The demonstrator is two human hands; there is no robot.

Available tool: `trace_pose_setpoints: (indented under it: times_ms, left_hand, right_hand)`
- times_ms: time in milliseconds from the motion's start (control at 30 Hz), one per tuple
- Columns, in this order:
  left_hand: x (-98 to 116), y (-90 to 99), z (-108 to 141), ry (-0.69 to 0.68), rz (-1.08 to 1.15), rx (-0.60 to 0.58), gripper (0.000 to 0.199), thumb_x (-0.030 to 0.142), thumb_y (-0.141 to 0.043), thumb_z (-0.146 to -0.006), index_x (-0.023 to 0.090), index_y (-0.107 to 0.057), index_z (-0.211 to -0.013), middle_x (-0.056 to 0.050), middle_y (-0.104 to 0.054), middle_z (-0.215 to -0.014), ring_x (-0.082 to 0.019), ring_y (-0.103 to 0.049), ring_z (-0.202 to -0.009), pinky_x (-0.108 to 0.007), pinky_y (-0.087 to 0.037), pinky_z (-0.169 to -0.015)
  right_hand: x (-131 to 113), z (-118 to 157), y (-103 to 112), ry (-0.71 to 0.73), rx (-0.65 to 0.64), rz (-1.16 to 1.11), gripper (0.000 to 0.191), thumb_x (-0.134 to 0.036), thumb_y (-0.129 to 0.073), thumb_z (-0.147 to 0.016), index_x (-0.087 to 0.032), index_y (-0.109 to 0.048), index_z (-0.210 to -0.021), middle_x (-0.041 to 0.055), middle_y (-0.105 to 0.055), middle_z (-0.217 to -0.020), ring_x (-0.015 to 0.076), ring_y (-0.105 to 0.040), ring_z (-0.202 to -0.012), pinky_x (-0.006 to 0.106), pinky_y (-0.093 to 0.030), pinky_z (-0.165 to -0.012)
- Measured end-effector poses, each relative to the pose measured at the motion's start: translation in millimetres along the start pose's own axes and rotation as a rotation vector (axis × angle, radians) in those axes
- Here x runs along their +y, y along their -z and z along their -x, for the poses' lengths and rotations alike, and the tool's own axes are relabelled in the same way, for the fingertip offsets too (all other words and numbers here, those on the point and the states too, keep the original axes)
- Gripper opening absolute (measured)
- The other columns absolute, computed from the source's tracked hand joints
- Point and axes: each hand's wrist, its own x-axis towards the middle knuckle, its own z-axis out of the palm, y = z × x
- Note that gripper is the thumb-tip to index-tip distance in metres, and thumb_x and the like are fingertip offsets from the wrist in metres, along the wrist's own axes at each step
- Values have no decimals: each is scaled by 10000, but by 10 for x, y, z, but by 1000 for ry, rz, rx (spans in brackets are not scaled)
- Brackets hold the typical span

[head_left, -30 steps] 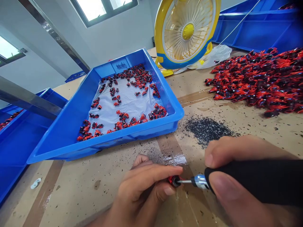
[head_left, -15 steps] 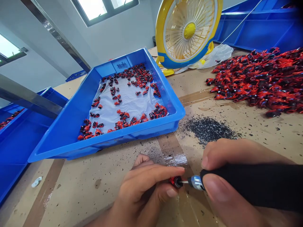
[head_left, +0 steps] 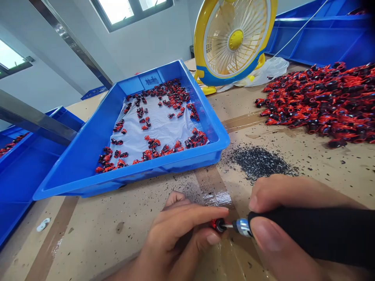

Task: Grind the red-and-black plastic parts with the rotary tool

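Note:
Between the thumb and forefinger of my left hand (head_left: 175, 234) is a small red-and-black plastic part (head_left: 218, 225), its round black end facing right. My right hand (head_left: 281, 230) is closed around a thick black handheld rotary tool (head_left: 310, 230) with a silver collar. The tool's thin metal bit (head_left: 228, 226) meets the black end of the part; how deep it sits inside I cannot tell. Just beyond my right hand lies a heap of fine black shavings (head_left: 260, 162) on the cardboard-covered table (head_left: 117, 230).
A blue tray (head_left: 152, 168) lined with white sheeting holds many similar parts. At the right is a large pile of red-and-black parts (head_left: 328, 101). A yellow-and-blue fan (head_left: 236, 41) stands behind, near more blue bins (head_left: 325, 39). Small white pieces (head_left: 43, 224) lie at left.
The tool in my right hand has tilted slightly, its rear end lower in view. My left hand keeps its hold on the part almost unmoved.

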Motion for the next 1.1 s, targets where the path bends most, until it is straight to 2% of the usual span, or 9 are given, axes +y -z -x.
trace_pose_setpoints:
  times_ms: [167,300,433,767,833,967,1100]
  left_hand:
    - [0,13,-15,7,-11,-3,252,246,-755,-1050,328,-806,-1282,32,-904,-1000,-175,-850,-842,-296,-618,-930]
    - [20,14,-19,8,-10,-16,249,216,-749,-1051,318,-809,-1271,33,-904,-1006,-169,-849,-846,-289,-610,-949]
    - [36,4,-10,17,6,-9,244,235,-732,-1070,323,-797,-1288,51,-898,-1018,-144,-844,-861,-262,-586,-980]
    - [54,2,48,33,-16,3,213,297,-707,-1095,354,-780,-1287,79,-887,-1006,-127,-825,-841,-271,-549,-977]
    - [45,3,38,25,-22,-4,214,297,-702,-1098,352,-776,-1291,77,-890,-1016,-130,-829,-849,-277,-549,-971]
    - [0,8,2,4,-48,-35,198,295,-710,-1092,336,-784,-1271,70,-895,-1020,-137,-837,-864,-280,-541,-1000]
    - [3,12,13,21,-30,-21,215,260,-725,-1082,335,-785,-1274,71,-891,-1014,-136,-833,-873,-270,-533,-1015]
  right_hand:
    - [-23,31,35,-6,-3,42,108,-410,-727,-959,-312,-685,-944,-44,-795,-792,112,-794,-628,81,-565,-531]
    - [-29,24,15,-25,24,56,126,-427,-723,-960,-312,-686,-926,-46,-787,-774,104,-784,-619,84,-538,-498]
    - [4,13,-2,2,7,68,140,-439,-714,-973,-306,-689,-938,-48,-785,-780,93,-779,-616,78,-559,-550]
    - [50,100,63,27,18,53,157,-440,-694,-987,-288,-696,-947,-32,-784,-786,103,-776,-614,75,-541,-514]
    - [56,115,44,32,66,57,164,-444,-680,-976,-289,-698,-930,-31,-776,-775,99,-764,-599,81,-523,-485]
    - [64,123,-10,-26,24,-16,69,-345,-717,-920,-281,-709,-946,-23,-785,-801,116,-770,-608,96,-533,-477]
    - [89,118,0,-31,65,-41,99,-374,-716,-946,-277,-707,-926,-21,-773,-776,109,-750,-590,109,-513,-440]
